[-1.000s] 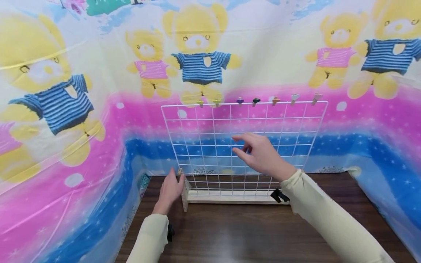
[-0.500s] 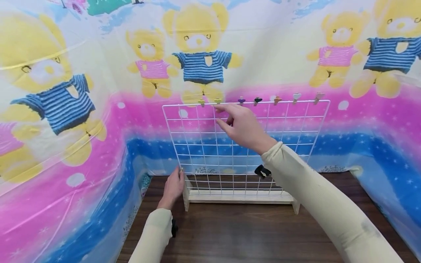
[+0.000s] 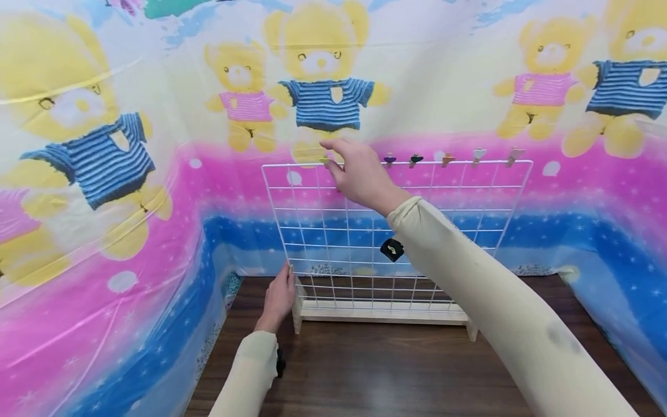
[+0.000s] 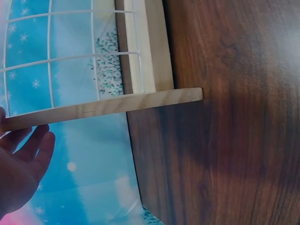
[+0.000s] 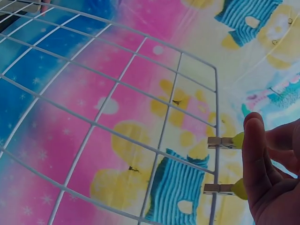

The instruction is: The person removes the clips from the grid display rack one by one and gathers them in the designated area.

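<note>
Upper middle of head view: my right hand (image 3: 362, 174), thumb and index parted around a yellow clip (image 5: 226, 142) on the wire grid (image 5: 93, 124); contact unclear. Probably light, stiffly sprung; pinch its coloured end. Left hand (image 3: 279, 292), lower left of centre, grips the wooden post (image 4: 103, 107).

head: forward-down, widest | left wrist: near stand leg (image 4: 103, 106) | right wrist: near clips (image 5: 220, 142) | shared: grid (image 3: 351, 245)

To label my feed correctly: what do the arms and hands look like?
The left hand and right hand are ungloved. Left sleeve and right sleeve are pale cream; a greyish smudge marks the right one. A black wrist device shows on the left, another on the right.
</note>
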The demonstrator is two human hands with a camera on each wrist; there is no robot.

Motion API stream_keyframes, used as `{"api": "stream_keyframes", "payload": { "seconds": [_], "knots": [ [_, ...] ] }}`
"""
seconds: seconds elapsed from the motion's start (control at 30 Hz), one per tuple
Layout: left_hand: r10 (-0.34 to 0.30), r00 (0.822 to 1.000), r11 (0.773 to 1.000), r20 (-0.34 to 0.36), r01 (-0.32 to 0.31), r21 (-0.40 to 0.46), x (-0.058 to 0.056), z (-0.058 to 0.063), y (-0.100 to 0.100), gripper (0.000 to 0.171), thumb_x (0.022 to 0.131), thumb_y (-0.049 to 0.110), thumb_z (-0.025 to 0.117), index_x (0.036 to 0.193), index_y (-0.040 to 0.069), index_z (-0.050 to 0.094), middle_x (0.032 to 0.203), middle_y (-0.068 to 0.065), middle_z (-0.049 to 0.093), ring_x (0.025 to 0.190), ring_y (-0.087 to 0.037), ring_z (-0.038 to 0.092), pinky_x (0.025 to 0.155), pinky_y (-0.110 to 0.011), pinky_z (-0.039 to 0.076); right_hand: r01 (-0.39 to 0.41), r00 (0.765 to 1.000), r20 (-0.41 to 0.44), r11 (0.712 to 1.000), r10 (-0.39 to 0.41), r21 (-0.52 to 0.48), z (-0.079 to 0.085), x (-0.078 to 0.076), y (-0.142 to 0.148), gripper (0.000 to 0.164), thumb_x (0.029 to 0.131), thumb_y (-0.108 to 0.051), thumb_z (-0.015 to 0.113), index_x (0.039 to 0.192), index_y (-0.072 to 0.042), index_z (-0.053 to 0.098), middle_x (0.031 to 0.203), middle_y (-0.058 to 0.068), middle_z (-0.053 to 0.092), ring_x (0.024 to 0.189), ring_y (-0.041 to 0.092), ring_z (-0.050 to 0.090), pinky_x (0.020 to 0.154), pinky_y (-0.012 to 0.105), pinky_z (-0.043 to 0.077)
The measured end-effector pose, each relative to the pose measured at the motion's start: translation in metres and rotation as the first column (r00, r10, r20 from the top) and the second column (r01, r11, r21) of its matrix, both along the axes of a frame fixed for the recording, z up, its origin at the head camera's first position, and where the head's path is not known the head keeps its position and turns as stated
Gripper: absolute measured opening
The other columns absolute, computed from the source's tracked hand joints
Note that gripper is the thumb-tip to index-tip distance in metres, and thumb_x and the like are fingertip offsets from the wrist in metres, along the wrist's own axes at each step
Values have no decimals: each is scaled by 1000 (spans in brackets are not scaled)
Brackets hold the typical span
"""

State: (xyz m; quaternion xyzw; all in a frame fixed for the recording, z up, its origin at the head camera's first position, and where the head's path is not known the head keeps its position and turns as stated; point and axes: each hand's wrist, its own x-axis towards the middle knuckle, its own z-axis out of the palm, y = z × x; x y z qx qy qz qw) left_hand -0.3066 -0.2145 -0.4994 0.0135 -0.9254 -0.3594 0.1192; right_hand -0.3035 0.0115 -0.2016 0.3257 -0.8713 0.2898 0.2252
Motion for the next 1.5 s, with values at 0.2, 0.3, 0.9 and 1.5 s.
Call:
{"api": "stream_keyframes", "payload": {
  "seconds": [0.2, 0.3, 0.9, 1.5],
  "knots": [
    [2, 1000, 1000, 1, -2, -12, 0, -4, -2, 48, 105, 23, 35, 150, 10, 27, 133, -20, 51, 113, -38, 54, 87, -52, 44, 17, 996, 91, 1000, -18, 17, -2, -8, -5, 37, 96, -16, 57, 132, -9, 56, 127, 5, 59, 92, 14, 58, 73, 22, 51],
    [7, 1000, 1000, 2, -6, -9, 1, -5, -3, 48, 105, 23, 36, 150, 11, 27, 132, -20, 52, 113, -38, 54, 87, -53, 44, 5, 989, 145, 1000, -3, -12, -3, -10, -7, 37, 96, -16, 57, 132, -10, 56, 125, 5, 59, 72, 13, 59, 62, 21, 51],
    [-19, 998, 999, -60, 17, -33, -2, -14, -6, 47, 104, 27, 36, 148, 11, 32, 122, -22, 58, 100, -40, 58, 75, -51, 45, 35, 952, 307, 994, -3, -99, -4, -20, -9, 33, 96, -14, 56, 129, -9, 58, 106, 6, 63, 56, 14, 64, 59, 22, 52],
    [4, 999, 1000, -34, -5, -28, -2, -12, -6, 46, 104, 23, 39, 148, 13, 32, 131, -20, 53, 111, -40, 55, 86, -54, 44, 32, 952, 298, 947, 69, -319, -2, -18, -9, 19, 97, -12, 54, 110, -6, 65, 91, 6, 65, 55, 22, 63, 56, 28, 53]
  ]
}}
